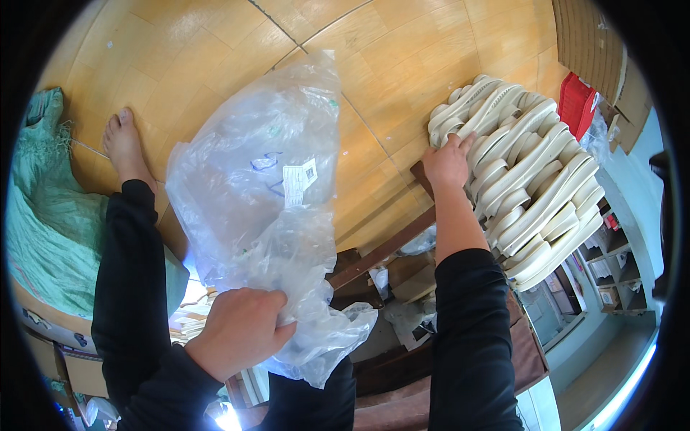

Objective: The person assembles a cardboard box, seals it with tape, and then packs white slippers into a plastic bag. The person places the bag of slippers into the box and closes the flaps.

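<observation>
A large clear plastic bag [237, 179] with a white printed label [300, 183] hangs crumpled in front of me. My left hand [241, 330] is closed around the gathered part near its lower end. On the right, cream shoe soles [535, 172] are stacked in nested rows. Against the near left side of this stack lies my right hand [447, 169], its fingers bent over the edge of the soles; some fingertips are hard to make out.
A brown wooden edge [384, 248] runs below the stack, with plastic scraps and boxes under it. Green woven sacking [54, 215] lies at the far left, near my bare foot [126, 147]. Cardboard [593, 43], a red item [576, 105] and shelves [618, 269] are on the right.
</observation>
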A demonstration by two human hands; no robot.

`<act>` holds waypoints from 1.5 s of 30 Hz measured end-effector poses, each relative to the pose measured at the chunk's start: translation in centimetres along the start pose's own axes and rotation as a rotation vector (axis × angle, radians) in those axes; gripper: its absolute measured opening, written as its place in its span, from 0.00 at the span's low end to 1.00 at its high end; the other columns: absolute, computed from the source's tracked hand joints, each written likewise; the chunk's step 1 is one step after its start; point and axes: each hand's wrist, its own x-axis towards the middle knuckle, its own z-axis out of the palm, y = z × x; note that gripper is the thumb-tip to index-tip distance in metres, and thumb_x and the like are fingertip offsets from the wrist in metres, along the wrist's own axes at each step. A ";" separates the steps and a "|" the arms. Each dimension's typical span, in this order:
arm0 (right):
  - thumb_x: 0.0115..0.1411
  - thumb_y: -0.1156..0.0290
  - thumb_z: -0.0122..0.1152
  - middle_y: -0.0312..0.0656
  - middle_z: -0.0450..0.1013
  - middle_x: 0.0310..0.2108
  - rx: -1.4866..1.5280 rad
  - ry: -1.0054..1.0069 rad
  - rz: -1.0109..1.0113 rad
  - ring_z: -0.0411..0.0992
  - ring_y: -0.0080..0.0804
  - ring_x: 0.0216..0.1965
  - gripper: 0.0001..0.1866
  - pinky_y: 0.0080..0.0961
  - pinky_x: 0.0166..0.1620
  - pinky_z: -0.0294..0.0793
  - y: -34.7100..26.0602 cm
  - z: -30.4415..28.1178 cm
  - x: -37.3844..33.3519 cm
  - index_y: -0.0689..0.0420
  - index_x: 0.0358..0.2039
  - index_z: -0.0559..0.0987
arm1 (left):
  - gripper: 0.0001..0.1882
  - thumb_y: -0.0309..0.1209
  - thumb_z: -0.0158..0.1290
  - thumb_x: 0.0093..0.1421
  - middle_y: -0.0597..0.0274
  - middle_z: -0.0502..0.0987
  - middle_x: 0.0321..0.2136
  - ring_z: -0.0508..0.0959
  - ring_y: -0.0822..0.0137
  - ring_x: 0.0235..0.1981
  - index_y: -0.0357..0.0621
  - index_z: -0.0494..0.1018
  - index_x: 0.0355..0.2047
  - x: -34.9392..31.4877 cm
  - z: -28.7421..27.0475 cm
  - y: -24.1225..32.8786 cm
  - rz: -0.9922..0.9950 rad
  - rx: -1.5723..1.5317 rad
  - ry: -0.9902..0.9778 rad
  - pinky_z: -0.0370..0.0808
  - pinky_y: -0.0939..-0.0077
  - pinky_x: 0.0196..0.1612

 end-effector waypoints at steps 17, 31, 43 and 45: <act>0.56 0.66 0.55 0.71 0.31 0.69 0.073 0.115 0.112 0.72 0.63 0.52 0.32 0.44 0.52 0.76 1.2 -1.4 -2.1 0.62 0.61 0.62 | 0.14 0.37 0.58 0.51 0.45 0.75 0.20 0.77 0.43 0.26 0.36 0.74 0.24 0.5 0.1 1.2 0.098 -0.123 0.119 0.73 0.52 0.33; 0.56 0.68 0.54 0.66 0.31 0.71 -0.059 -0.023 0.009 0.74 0.61 0.50 0.30 0.44 0.48 0.79 3.6 -1.5 -3.4 0.61 0.59 0.63 | 0.14 0.37 0.59 0.51 0.45 0.76 0.19 0.78 0.43 0.25 0.36 0.74 0.23 1.0 -0.5 1.8 0.108 -0.138 0.150 0.73 0.53 0.32; 0.56 0.67 0.55 0.70 0.31 0.70 -0.084 -0.028 -0.011 0.73 0.62 0.51 0.28 0.43 0.48 0.80 3.7 -1.2 -3.5 0.62 0.57 0.64 | 0.13 0.37 0.60 0.50 0.47 0.76 0.21 0.78 0.45 0.27 0.39 0.74 0.26 1.3 -0.1 1.4 0.117 -0.090 0.124 0.73 0.54 0.33; 0.56 0.67 0.56 0.69 0.31 0.70 -0.091 -0.036 -0.002 0.74 0.61 0.50 0.28 0.43 0.48 0.80 3.9 -1.1 -3.5 0.63 0.56 0.64 | 0.13 0.37 0.60 0.50 0.47 0.77 0.21 0.78 0.45 0.27 0.40 0.75 0.27 1.4 0.0 1.4 0.121 -0.084 0.116 0.74 0.54 0.33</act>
